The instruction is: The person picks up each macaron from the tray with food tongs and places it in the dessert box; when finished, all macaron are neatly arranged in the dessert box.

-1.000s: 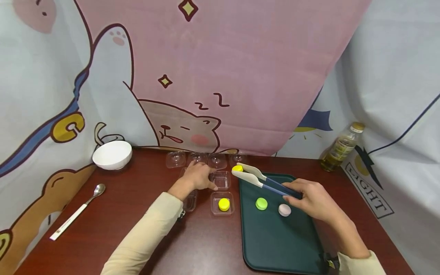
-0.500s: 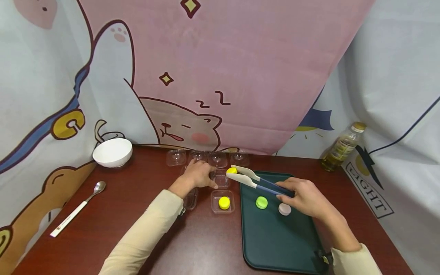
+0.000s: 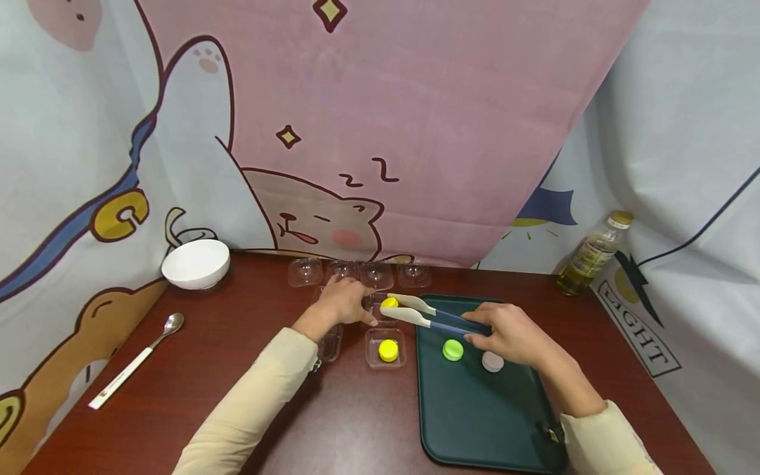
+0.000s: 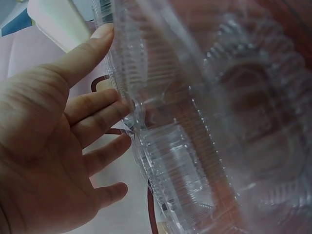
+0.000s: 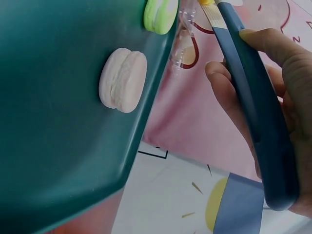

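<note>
My right hand point(image 3: 515, 335) grips blue-handled tongs point(image 3: 448, 328) with cream tips. Between the tips is a yellow macaron point(image 3: 389, 303), over a clear plastic box point(image 3: 388, 318); whether it touches the bottom I cannot tell. My left hand point(image 3: 343, 303) is at that box's left side. In the left wrist view its fingers point(image 4: 100, 117) are extended against clear ribbed plastic point(image 4: 180, 161). A second yellow macaron point(image 3: 388, 350) lies in the front box point(image 3: 374, 362). On the dark green tray point(image 3: 475, 415) lie a green macaron point(image 3: 452, 349) and a pale pink macaron point(image 3: 492, 361).
More clear boxes point(image 3: 330, 346) stand under and beside my left forearm. Domed clear lids point(image 3: 305, 272) line the back edge. A white bowl point(image 3: 196, 265) and a spoon point(image 3: 136, 361) are at left. An oil bottle point(image 3: 594, 254) stands at back right.
My right hand has carried the tongs and the yellow macaron leftward and slightly down, from the tray's back left corner to over the middle box. The left hand has stayed in place.
</note>
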Tool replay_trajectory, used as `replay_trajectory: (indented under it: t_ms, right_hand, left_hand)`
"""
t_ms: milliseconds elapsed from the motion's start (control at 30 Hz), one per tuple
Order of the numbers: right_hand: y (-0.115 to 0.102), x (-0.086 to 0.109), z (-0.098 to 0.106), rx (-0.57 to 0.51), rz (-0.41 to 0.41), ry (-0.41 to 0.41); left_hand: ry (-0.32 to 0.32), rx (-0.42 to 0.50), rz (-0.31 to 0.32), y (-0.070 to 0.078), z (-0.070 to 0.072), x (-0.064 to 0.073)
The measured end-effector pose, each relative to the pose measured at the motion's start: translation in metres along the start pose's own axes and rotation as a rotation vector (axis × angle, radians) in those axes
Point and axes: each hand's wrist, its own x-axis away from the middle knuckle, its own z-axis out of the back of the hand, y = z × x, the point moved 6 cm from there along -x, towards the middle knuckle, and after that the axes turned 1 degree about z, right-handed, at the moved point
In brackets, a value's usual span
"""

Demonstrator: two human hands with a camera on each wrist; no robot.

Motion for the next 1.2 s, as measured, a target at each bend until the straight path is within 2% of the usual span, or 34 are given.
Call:
replay_trajectory:
  t_ms: [167,433,867,1200]
  right_hand:
    - [0.0,-0.009,-0.004,0.002,-0.006,-0.046]
    - [-0.003,-0.019,-0.01,0.001,0.011,-0.064]
    - [-0.005,-0.019,-0.014,0.068,-0.018,-0.079]
    - [-0.008,-0.015,-0.011,0.07,0.002,-0.042]
  left_hand:
    - [0.005,-0.002,-0.003,-0.001,0.0,0.0]
    - [0.009,-0.003,0.001,0.001,0.001,0.001]
    - [0.011,-0.012,-0.001,-0.001,-0.001,-0.001]
    - [0.009,0.007,0.002,0.0,-0.001,-0.001]
